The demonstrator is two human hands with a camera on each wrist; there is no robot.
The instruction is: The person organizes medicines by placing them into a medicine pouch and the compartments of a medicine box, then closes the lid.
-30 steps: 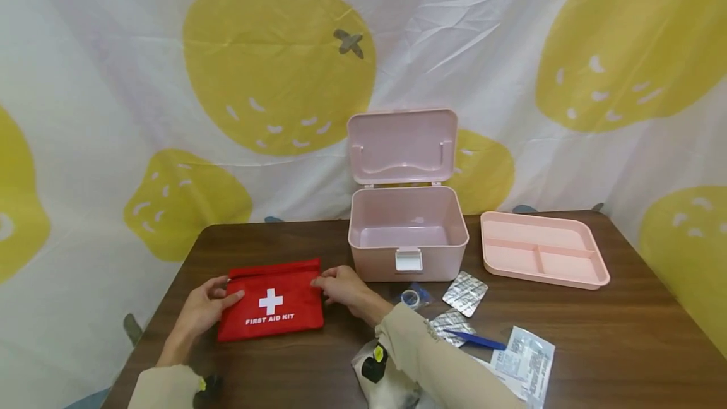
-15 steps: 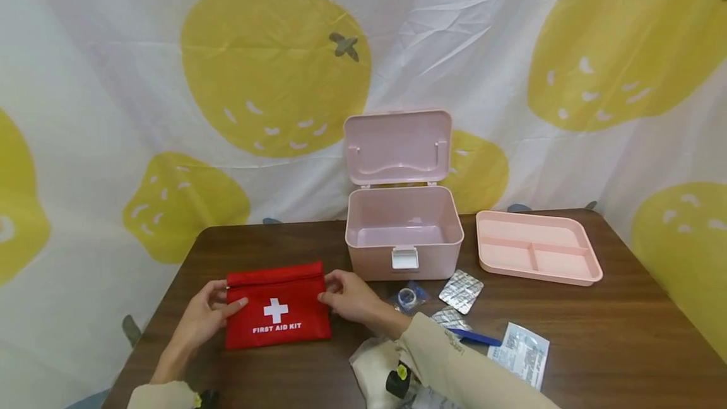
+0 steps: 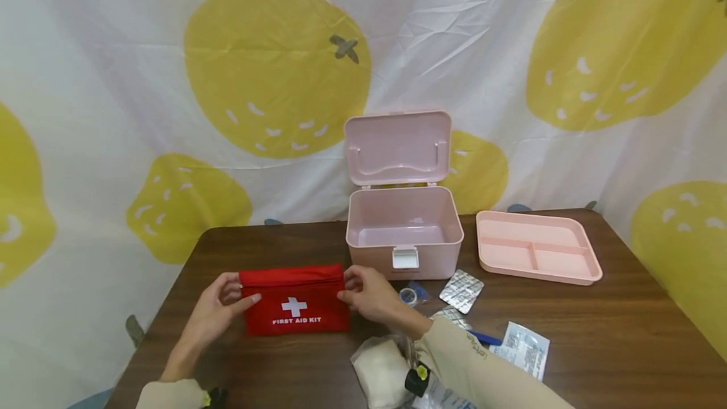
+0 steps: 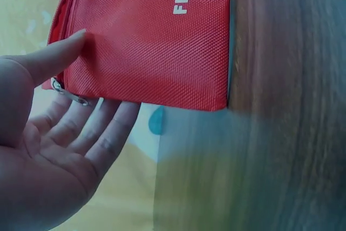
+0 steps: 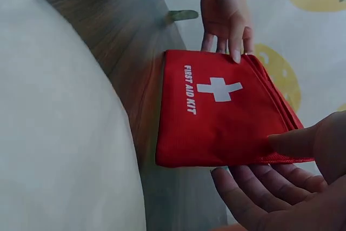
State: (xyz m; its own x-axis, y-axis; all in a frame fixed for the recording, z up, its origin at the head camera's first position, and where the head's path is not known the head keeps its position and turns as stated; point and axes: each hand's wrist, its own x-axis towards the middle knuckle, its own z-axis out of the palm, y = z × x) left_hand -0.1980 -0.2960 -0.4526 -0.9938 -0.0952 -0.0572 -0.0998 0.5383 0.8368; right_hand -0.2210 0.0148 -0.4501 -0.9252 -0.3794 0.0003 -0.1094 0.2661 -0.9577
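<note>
A red zippered pouch [image 3: 296, 308] with a white cross and "FIRST AID KIT" lettering is held up by its two sides at the left of the table. My left hand [image 3: 218, 311] pinches its left edge, thumb on the front and fingers behind. On the opposite edge my right hand [image 3: 372, 295] grips it the same way, as the right wrist view also shows with the pouch [image 5: 216, 112] between thumb and fingers. The zipper pull [image 4: 70, 93] hangs near my left hand in the left wrist view. The pouch's back is hidden.
Behind stands a pink box [image 3: 404, 232] with its lid up. A pink divided tray [image 3: 542, 248] lies right of it. Blister packs [image 3: 462, 291], a tape roll [image 3: 408, 296], blue tweezers [image 3: 485, 338], a printed packet [image 3: 521, 349] and a bagged cream-coloured item [image 3: 383, 371] lie around my right forearm.
Both hands have moved the pouch to the right, and it now stands more upright. The right hand has gone from the pouch's edge at the fingertips to a fuller grip.
</note>
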